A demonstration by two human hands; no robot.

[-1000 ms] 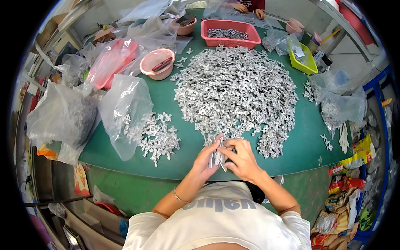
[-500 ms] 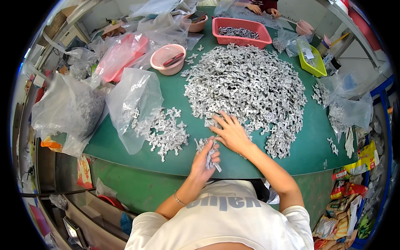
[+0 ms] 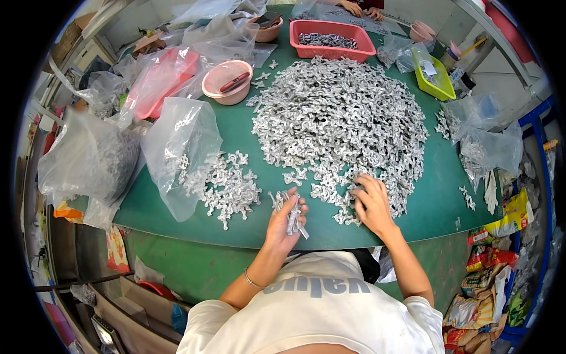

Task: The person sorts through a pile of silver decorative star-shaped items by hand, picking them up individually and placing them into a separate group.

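Silvery link-shaped pieces (image 3: 293,218) in the left hand (image 3: 284,223), right hand (image 3: 371,205) at the heap

The held pieces were in a small bundle above the near edge of the green table (image 3: 171,215); the left fingers were closed around them, with some ends sticking out. The right hand was at the near right edge of the large heap (image 3: 342,118), its fingers bent over the loose pieces; whether they had pinched one, I could not tell. In my judgement, the step in hand was collecting pieces into the bundle. The next move seemed to call for a careful pinch of single pieces, because they lay tangled, while the left grip remained firm.

To the left lay a smaller pile (image 3: 233,192), partly under a clear plastic bag (image 3: 181,141). Beyond the heap stood a red tray (image 3: 333,51) of similar pieces, and at the far end were a co-worker's hands (image 3: 352,8).
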